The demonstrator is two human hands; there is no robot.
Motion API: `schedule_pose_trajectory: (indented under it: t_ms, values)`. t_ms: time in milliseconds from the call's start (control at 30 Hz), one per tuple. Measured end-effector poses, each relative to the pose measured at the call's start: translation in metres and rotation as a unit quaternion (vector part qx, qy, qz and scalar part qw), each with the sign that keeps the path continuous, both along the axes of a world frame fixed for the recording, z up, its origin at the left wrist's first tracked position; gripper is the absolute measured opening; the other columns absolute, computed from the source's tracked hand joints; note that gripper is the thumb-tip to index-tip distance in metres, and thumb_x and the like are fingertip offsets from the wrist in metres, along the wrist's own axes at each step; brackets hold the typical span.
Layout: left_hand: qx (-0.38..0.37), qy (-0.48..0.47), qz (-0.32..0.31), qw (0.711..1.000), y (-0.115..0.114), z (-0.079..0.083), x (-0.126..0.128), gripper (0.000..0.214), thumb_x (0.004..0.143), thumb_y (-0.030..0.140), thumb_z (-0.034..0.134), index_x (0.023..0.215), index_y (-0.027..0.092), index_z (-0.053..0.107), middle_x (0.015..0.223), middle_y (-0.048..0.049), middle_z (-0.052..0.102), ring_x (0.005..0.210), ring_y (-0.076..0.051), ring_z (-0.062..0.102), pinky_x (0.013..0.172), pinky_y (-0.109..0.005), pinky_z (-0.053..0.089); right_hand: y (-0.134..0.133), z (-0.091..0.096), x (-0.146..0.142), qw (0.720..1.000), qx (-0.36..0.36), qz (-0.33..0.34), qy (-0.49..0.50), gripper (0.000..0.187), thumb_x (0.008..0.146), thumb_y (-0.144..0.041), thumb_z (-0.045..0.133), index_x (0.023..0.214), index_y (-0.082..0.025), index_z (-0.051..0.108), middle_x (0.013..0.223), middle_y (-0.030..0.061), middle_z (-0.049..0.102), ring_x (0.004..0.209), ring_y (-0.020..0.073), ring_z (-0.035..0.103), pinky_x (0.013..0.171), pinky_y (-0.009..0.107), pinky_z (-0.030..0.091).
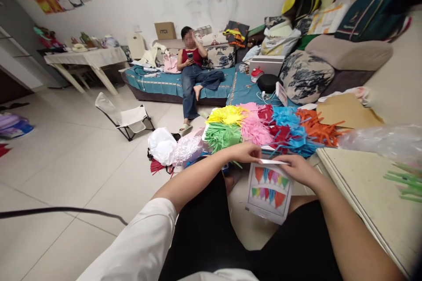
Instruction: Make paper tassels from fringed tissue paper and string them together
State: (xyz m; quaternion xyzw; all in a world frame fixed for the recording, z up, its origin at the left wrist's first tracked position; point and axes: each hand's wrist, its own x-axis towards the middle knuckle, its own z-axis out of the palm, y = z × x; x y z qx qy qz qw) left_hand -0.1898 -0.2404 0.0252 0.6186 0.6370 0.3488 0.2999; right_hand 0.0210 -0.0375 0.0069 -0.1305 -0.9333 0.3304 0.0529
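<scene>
Between my knees hangs a white printed card (269,191) with pictures of colourful tassel garlands on it. My left hand (247,153) is closed on its top left edge, which looks folded over. At the top right edge, my right hand (298,168) pinches the same card. Just beyond my hands lie bunches of cut paper tassels: green tassels (224,136), yellow tassels (227,115), pink tassels (255,125), blue tassels (286,116) and orange tassels (318,127), with dark red ones among them.
A cream cabinet top (359,184) stands at my right, with clear plastic wrap (379,138) on it. White plastic bags (163,145) lie left of the tassels. A folding chair (128,116) stands on the tiled floor. Another person (193,59) sits on the blue-covered sofa (145,81), holding a phone.
</scene>
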Motion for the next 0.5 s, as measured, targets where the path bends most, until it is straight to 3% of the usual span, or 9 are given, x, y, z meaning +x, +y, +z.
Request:
schedule_pose_trajectory:
  t_ms: [67, 200, 300, 367, 433, 500]
  values:
    - [-0.009, 0.012, -0.002, 1.0, -0.004, 0.004, -0.003, 0.026, 0.092, 0.027, 0.094, 0.076, 0.024, 0.074, 0.078, -0.0039, 0.079, 0.075, -0.023, 0.069, 0.077, -0.038, 0.057, 0.0, -0.01, 0.002, 0.997, -0.007, 0.02, -0.068, 0.042, 0.084, -0.049, 0.067, 0.1, -0.022, 0.095, 0.112, 0.0123, 0.093, 0.105, 0.0389, 0.087, 0.096, 0.044, 0.068]
    - [0.032, 0.025, 0.074, 0.996, -0.004, 0.01, -0.02, 0.029, 0.109, 0.03, 0.074, 0.082, 0.021, 0.072, 0.08, -0.0039, 0.076, 0.076, -0.02, 0.066, 0.082, -0.034, 0.054, -0.014, -0.04, 0.002, 0.979, -0.032, 0.064, -0.189, 0.052, 0.092, -0.061, 0.061, 0.093, -0.019, 0.091, 0.103, 0.0127, 0.092, 0.1, 0.0388, 0.086, 0.093, 0.045, 0.066]
    - [0.05, -0.019, 0.107, 0.993, -0.003, 0.009, -0.038, 0.027, 0.112, 0.027, 0.067, 0.087, 0.019, 0.071, 0.082, -0.0039, 0.076, 0.078, -0.019, 0.069, 0.084, -0.032, 0.053, -0.032, -0.065, -0.006, 0.954, -0.021, 0.11, -0.279, 0.044, 0.09, -0.057, 0.065, 0.088, -0.02, 0.088, 0.095, 0.0122, 0.091, 0.097, 0.0379, 0.086, 0.095, 0.046, 0.067]
    - [0.05, -0.038, 0.098, 0.993, -0.003, 0.004, -0.051, 0.027, 0.111, 0.025, 0.068, 0.084, 0.018, 0.07, 0.079, -0.0037, 0.075, 0.075, -0.018, 0.069, 0.085, -0.033, 0.054, -0.041, -0.078, -0.013, 0.945, 0.019, 0.107, -0.308, 0.039, 0.08, -0.048, 0.073, 0.102, -0.021, 0.091, 0.109, 0.0153, 0.093, 0.109, 0.0405, 0.088, 0.104, 0.047, 0.067]
    - [0.042, -0.063, 0.068, 0.995, -0.005, -0.002, -0.067, 0.026, 0.109, 0.023, 0.069, 0.083, 0.018, 0.07, 0.078, -0.0037, 0.074, 0.072, -0.017, 0.07, 0.084, -0.033, 0.056, -0.039, -0.085, -0.019, 0.951, 0.069, 0.079, -0.29, 0.061, 0.074, -0.043, 0.075, 0.128, -0.019, 0.09, 0.135, 0.0216, 0.089, 0.131, 0.0445, 0.085, 0.118, 0.051, 0.064]
    - [0.044, -0.112, 0.075, 0.99, -0.01, -0.01, -0.085, 0.023, 0.11, 0.024, 0.069, 0.088, 0.017, 0.071, 0.08, -0.0035, 0.075, 0.072, -0.016, 0.072, 0.081, -0.031, 0.057, -0.025, -0.083, -0.021, 0.964, 0.104, 0.048, -0.239, 0.072, 0.079, -0.049, 0.07, 0.142, -0.019, 0.086, 0.15, 0.0248, 0.083, 0.143, 0.0475, 0.079, 0.128, 0.057, 0.059]
